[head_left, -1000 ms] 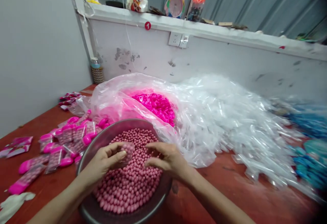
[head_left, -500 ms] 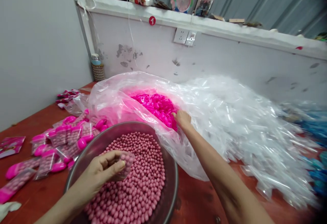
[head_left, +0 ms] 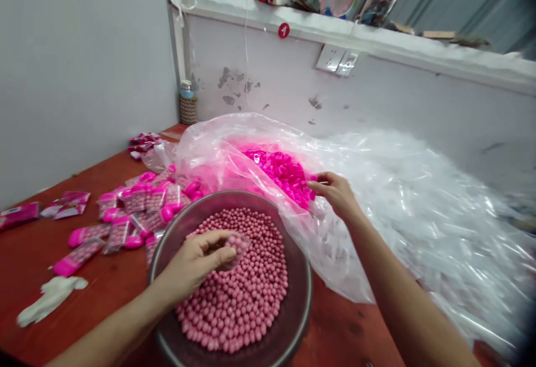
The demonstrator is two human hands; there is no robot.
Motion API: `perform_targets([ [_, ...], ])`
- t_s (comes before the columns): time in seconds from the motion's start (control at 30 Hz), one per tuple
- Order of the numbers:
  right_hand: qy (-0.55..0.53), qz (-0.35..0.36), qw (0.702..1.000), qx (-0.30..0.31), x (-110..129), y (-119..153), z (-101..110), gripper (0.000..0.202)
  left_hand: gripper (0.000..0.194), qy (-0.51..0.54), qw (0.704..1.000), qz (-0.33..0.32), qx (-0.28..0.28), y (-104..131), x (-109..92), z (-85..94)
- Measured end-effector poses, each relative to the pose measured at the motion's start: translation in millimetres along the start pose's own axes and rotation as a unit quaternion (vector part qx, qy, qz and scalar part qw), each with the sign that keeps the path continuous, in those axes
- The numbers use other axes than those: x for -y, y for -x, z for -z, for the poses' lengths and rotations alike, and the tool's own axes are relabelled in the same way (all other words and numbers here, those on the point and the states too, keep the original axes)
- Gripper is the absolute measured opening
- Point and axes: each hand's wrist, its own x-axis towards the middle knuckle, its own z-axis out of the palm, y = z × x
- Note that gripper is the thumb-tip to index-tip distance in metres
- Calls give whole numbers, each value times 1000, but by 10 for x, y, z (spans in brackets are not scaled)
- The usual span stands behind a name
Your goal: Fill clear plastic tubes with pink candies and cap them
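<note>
My left hand point(head_left: 205, 255) is closed around a small clear plastic container point(head_left: 238, 247) filled with pink beads. It hovers over a metal basin point(head_left: 307, 300) that holds many loose pink beads point(head_left: 238, 311). My right hand point(head_left: 335, 191) is at the right edge of an open clear plastic bag point(head_left: 234, 127). Its thumb and fingers pinch a bright pink cap point(head_left: 312, 177), mostly hidden by the fingertips. Inside the bag lies a heap of similar pink caps point(head_left: 280, 171).
Several bead-filled clear containers with pink caps point(head_left: 138, 199) lie left of the basin. A white glove point(head_left: 52, 297) rests near the front left. On the right spreads a large pile of clear plastic pieces point(head_left: 419, 216). A woven-covered bottle point(head_left: 187, 104) stands by the wall, beneath a shelf point(head_left: 259, 15).
The camera has turned left, so the scene sits further right. My right hand has drawn back slightly from the heap with a pink cap at its fingertips. My left hand still holds its container.
</note>
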Motion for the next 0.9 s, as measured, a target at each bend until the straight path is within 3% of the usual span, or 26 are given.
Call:
perform_targets([
  [0.1, -184, 77, 977, 74, 426, 527, -45, 29, 26, -59, 997, -52, 13, 23, -32, -24],
  [0.2, -167, 116, 961, 189, 771, 985, -252, 23, 23, -126, 987, -102, 14, 56, -67, -45],
  [0.27, -123, 143, 956, 226, 883, 1170, -429, 21, 22, -168, 977, -130, 14, 82, -83, -58],
  [0.43, -91, 163, 952, 243, 878, 1294, -707, 20, 24, -209, 960, -185, 7, 142, -81, -58],
  [0.6, -73, 161, 951, 253, 893, 1373, -716, 23, 20, -251, 945, -209, -28, 194, -69, -45],
  [0.8, 91, 230, 941, 232, 979, 1531, -704, 24, 24, -310, 923, -227, -15, 240, 24, -61],
  [0.9, 119, 249, 936, 219, 985, 1535, -737, 21, 21, -300, 928, -220, -24, 235, 54, -65],
])
